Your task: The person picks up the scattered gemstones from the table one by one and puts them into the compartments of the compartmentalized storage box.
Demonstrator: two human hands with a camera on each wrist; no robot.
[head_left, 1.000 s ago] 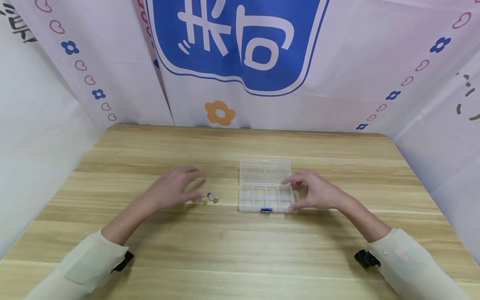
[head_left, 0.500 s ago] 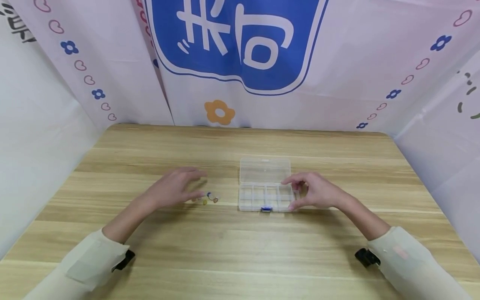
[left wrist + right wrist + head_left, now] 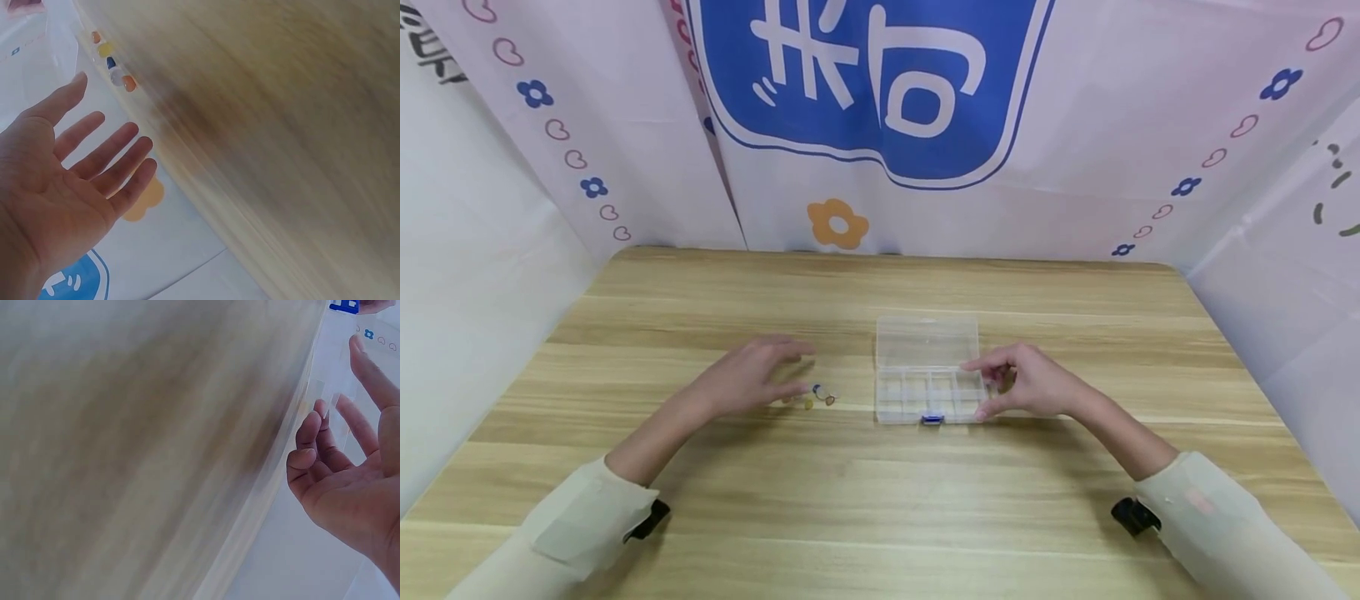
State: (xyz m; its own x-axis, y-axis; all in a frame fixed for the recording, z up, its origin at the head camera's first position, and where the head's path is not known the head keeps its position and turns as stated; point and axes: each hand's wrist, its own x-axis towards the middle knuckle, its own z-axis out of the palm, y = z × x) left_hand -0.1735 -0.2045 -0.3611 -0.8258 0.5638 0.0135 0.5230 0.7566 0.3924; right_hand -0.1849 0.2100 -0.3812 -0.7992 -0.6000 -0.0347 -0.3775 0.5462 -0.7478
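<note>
A clear plastic compartment box with a blue latch lies on the table, its lid folded back. My right hand grips the box's right end, thumb at the front corner and index finger at the back. In the right wrist view, its other fingers curl in beside a thin clear plastic piece; whether they hold it I cannot tell. My left hand hovers with loosely extended fingers beside several small coloured pieces. They show orange, yellow, dark blue and clear in the left wrist view.
The wood-grain table carries the box near its middle. Printed white cloth hangs behind the table's back edge and at both sides. A black strap piece sits at each sleeve cuff.
Both hands stay almost in place. The left fingers have shifted very slightly right over the small pieces, and the right hand's inner fingers have come a little closer to the box.
</note>
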